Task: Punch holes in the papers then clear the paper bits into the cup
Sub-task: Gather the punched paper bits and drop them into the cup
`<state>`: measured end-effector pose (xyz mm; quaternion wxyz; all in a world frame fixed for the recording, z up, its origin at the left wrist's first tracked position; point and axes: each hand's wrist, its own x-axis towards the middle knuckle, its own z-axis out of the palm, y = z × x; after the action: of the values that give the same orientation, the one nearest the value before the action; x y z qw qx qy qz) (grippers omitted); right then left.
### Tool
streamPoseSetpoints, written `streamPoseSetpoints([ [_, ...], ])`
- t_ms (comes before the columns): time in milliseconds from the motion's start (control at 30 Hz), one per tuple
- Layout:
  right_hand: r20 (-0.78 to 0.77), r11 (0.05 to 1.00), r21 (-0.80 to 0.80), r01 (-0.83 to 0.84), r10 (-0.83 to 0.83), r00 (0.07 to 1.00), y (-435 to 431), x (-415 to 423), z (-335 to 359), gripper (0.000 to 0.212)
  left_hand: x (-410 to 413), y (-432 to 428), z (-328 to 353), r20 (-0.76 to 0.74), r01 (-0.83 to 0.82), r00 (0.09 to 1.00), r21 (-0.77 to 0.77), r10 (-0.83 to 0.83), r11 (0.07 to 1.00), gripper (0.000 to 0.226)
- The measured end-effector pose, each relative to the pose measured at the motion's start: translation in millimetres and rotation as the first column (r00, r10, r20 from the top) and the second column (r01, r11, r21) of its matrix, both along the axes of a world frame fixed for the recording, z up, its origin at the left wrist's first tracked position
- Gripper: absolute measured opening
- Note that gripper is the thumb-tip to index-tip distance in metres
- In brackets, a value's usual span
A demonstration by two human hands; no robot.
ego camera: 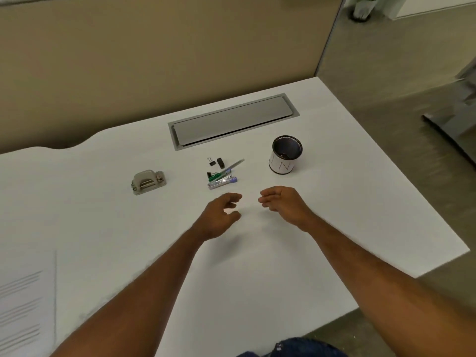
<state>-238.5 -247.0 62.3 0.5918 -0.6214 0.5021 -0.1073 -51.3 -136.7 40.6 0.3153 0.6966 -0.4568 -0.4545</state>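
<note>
Hovering above the white desk [257, 266], the left hand [221, 215] and the right hand [286, 204] hold nothing, fingers loosely curled. Beyond them lies a small heap of stapler, pens and clips [221, 175]. The grey metal hole punch [148, 181] sits farther left, the black mesh cup with a white label [284, 157] to the right, and the white printed papers [25, 300] at the near left.
</note>
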Motion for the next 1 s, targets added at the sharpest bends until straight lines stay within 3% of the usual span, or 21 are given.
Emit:
streamPoseSetpoints([
  [100,-0.172,0.951,-0.225,-0.214,0.177,0.969,28.8,5.3,-14.8,0.034,18.2,38.2,-10.4,0.219,0.122,0.967,0.052,-0.13,0.991,0.054],
  [233,-0.314,0.817,-0.393,-0.421,0.311,0.897,62.0,14.9,-33.0,0.045,41.9,84.2,-19.1,0.584,0.255,0.752,0.171,-0.306,0.952,0.079],
  [367,-0.434,0.705,-0.458,-0.542,0.355,0.828,87.0,25.0,-47.5,0.054,58.7,130.4,-31.5,0.678,0.237,0.663,0.214,-0.319,0.948,0.087],
  [533,-0.592,0.518,-0.437,-0.735,0.449,0.669,117.1,35.6,-65.7,0.06,74.4,185.4,-54.1,0.669,0.156,0.648,0.35,-0.363,0.924,0.108],
  [600,-0.62,0.516,-0.415,-0.749,0.443,0.648,131.0,37.9,-72.5,0.064,79.8,204.6,-63.6,0.668,0.123,0.642,0.394,-0.376,0.911,0.117],
  [700,-0.637,0.591,-0.372,-0.716,0.399,0.66,150.2,33.4,-83.2,0.069,80.8,226.6,-76.4,0.707,0.086,0.617,0.377,-0.346,0.922,0.126],
  [1000,-0.765,0.597,-0.357,-0.718,0.255,0.592,188.2,2.5,-110.7,0.077,36.0,239.8,-104.5,0.788,-0.016,0.578,0.269,-0.211,0.963,0.112],
])
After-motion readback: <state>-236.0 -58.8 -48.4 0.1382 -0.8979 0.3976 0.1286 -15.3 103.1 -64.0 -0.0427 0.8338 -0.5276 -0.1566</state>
